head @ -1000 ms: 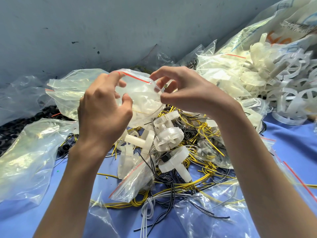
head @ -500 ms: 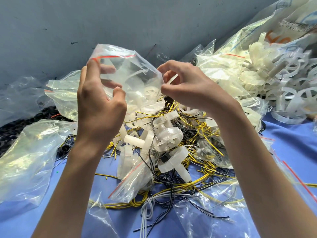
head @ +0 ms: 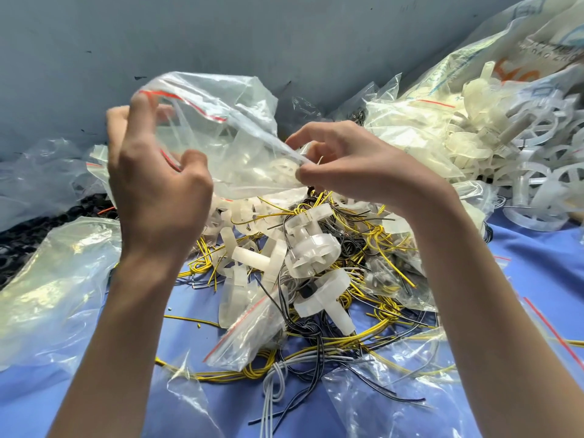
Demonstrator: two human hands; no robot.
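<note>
Both hands hold up a clear zip bag point(head: 234, 131) with a red seal line above the pile. My left hand point(head: 158, 191) grips the bag's left side near the red line, fingers curled into the plastic. The bag's lower right edge is pinched by my right hand point(head: 350, 165) between thumb and fingers. White plastic parts show faintly inside the bag. Below the hands lies a tangle of yellow, black and grey wires point(head: 316, 343) with white plastic housings point(head: 313, 254) among them.
More clear bags lie around: one at the left point(head: 47, 279), a small one point(head: 249, 330) in the middle, a large sack of white plastic wheels point(head: 505, 137) at the right. A blue cloth point(head: 537, 263) covers the table. A grey wall point(head: 221, 36) stands behind.
The bag has been lifted higher and pulled wider. My left hand rose and moved left with the seal edge; my right hand shifted down a little, still pinching the bag.
</note>
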